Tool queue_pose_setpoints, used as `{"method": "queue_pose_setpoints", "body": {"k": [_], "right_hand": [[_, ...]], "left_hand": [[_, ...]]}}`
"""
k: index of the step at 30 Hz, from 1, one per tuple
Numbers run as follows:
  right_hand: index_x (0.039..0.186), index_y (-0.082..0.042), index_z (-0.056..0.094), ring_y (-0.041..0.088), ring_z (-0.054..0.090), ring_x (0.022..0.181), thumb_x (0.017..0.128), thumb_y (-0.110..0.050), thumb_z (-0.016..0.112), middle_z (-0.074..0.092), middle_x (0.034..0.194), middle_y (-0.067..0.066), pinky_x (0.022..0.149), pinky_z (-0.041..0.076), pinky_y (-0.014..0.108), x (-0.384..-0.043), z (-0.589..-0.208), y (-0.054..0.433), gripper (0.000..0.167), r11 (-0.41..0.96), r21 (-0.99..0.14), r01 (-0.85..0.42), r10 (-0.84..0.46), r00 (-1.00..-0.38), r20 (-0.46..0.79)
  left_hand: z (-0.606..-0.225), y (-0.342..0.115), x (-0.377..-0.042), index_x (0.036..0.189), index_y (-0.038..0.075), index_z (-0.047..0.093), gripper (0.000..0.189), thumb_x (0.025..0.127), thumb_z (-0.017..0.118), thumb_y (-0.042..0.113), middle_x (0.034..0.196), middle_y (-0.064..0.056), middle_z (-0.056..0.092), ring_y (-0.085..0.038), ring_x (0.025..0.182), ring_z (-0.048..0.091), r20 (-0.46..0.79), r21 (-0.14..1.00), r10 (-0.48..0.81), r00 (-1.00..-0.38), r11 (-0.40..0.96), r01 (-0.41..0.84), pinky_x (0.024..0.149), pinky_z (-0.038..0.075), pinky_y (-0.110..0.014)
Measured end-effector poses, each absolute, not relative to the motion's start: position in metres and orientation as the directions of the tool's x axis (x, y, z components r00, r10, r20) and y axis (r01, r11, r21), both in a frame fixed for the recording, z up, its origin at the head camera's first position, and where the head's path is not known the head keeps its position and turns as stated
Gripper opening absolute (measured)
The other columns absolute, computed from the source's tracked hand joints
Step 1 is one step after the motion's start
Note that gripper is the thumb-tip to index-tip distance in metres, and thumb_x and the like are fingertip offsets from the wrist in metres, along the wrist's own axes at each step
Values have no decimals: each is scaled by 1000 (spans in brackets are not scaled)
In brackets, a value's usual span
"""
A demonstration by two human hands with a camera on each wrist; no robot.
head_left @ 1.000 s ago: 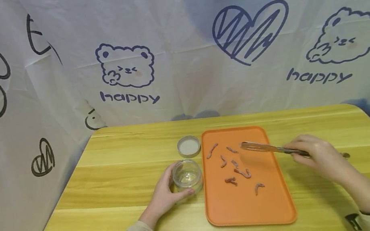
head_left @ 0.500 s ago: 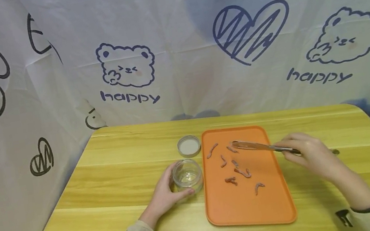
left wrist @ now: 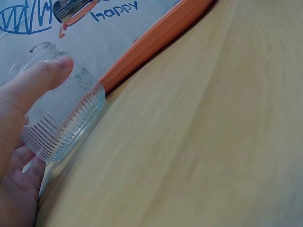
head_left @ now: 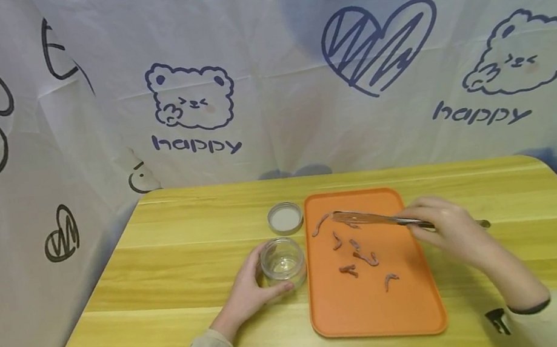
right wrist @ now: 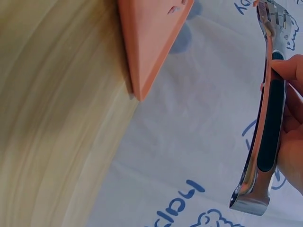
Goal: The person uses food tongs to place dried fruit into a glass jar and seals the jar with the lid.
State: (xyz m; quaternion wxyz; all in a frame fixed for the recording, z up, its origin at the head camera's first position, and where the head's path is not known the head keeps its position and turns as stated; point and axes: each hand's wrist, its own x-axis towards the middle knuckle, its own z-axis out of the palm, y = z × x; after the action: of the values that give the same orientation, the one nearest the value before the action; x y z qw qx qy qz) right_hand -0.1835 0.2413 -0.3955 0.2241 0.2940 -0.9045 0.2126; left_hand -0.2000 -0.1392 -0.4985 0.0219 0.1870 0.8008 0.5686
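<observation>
My left hand [head_left: 248, 294] grips a clear ribbed glass jar [left wrist: 71, 109], thumb near the rim and fingers round the far side. The jar stands open on the table, left of the orange tray [head_left: 374, 317]. My right hand [head_left: 448, 231] holds metal tongs [right wrist: 274, 113] with dark grip inlays. The tong tips are over the tray's far left part, beside a curved pinkish-brown worm-like piece [head_left: 320, 225]. A small reddish bit [left wrist: 62, 32] shows at the tips in the left wrist view. Several more worm-like pieces [head_left: 366, 258] lie scattered on the tray.
A round lid [head_left: 285, 218] lies behind the jar, close to the tray's left edge. The wood-grain table [head_left: 161, 267] is backed by a white curtain [head_left: 279, 112] with blue drawings.
My right hand has moved left with the tongs, sweeping their tips across the tray toward its far left part. My left hand and the jar stay in place.
</observation>
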Motion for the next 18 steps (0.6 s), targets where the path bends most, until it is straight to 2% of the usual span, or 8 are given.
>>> {"method": "queue_pose_setpoints", "body": {"k": [6,14,18], "right_hand": [[100,-8,73,15,60,79,74,2,76,65,91,1,61,55,34,-187,-394,231,28,712,-243,-659,-465,-701,540],[101,-9,73,15,58,79,74,4,76,64,91,1,59,53,32,-188,-387,212,30,697,-252,-671,-476,-696,538],[99,-8,73,15,58,78,73,6,76,64,89,0,59,53,31,-189,-387,204,30,674,-240,-699,-496,-669,554]], "left_hand": [[-497,-139,-200,144,17,37,92,68,88,24,139,-6,46,-22,129,43,173,917,322,-931,292,271,111,31,-38],[-497,-139,-200,144,17,38,91,68,88,25,138,-6,47,-22,128,44,183,914,322,-929,293,282,110,33,-38],[-497,-140,-200,144,18,38,91,68,88,26,139,-7,47,-22,128,44,182,912,323,-929,299,282,110,32,-39]]}}
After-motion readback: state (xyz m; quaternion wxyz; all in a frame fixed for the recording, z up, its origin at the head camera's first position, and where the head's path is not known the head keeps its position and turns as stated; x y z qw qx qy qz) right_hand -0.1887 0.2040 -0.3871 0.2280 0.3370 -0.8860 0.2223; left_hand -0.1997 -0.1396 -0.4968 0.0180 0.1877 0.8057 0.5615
